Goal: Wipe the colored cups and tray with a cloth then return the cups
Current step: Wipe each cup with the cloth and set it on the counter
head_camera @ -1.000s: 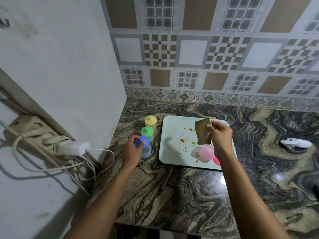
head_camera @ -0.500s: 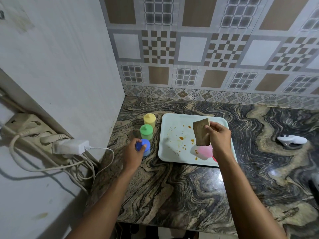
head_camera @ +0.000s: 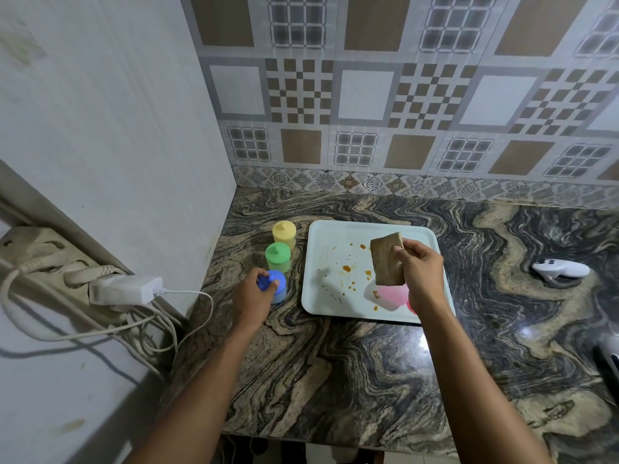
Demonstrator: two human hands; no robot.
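A pale tray [head_camera: 335, 306] with orange spots lies on the marble counter. To its left stand a yellow cup [head_camera: 284, 233], a green cup [head_camera: 278, 256] and a blue cup [head_camera: 277, 287], all upside down in a row. My left hand [head_camera: 252, 298] grips the top of the blue cup, which stands on the counter. My right hand [head_camera: 422, 272] pinches a folded brown cloth [head_camera: 386, 260] and holds it above the tray. A pink cup [head_camera: 390, 295] lies on the tray under that hand, and a red cup [head_camera: 410, 307] is mostly hidden behind my wrist.
A white wall [head_camera: 117, 145] closes the counter's left side. A power strip with a white charger [head_camera: 127, 289] and cables hangs there. A white controller [head_camera: 560, 269] rests on the counter at the right. The counter's front edge runs near my forearms.
The view shifted slightly. Both hands stay nearly where they were: the left on the blue cup, the right holding the cloth above the tray.
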